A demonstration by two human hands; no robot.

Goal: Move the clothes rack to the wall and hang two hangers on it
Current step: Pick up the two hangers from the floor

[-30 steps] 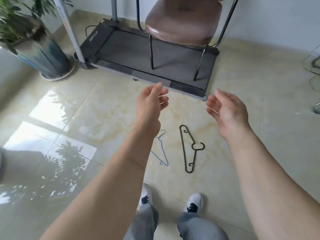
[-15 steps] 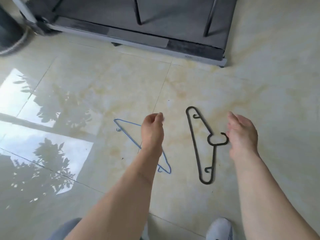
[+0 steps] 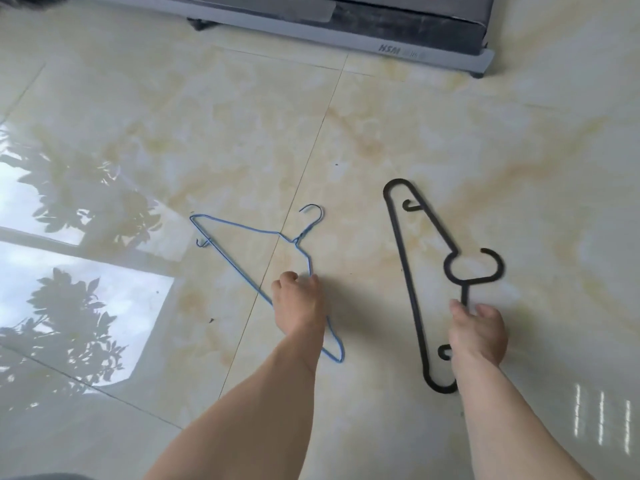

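1. Both hangers lie flat on the glossy tile floor [image 3: 450, 133], well apart from each other, in front of a grey machine base [image 3: 346, 32]. The clothes rack is not in view.
2. The left hand [image 3: 299, 306] is down on the blue wire hanger [image 3: 242, 252], fingers bent narrow over its sloping shoulder wire, below the neck. It touches the wire, but I cannot tell if the pinch is already closed.
3. The right hand [image 3: 478, 336] is on the black plastic hanger [image 3: 410, 289], fingertips at the short stem under the ring and open hook. Here also I cannot tell if the fingers are closed around it.
4. Handling, as I judge: both are light. The wire one is thin and springy, sits low on the smooth tile and may slide away, so it is better to pinch it near the neck, where the wires meet.
5. The black one looks stiff and thicker, so the stem or the long bar gives a sure hold.
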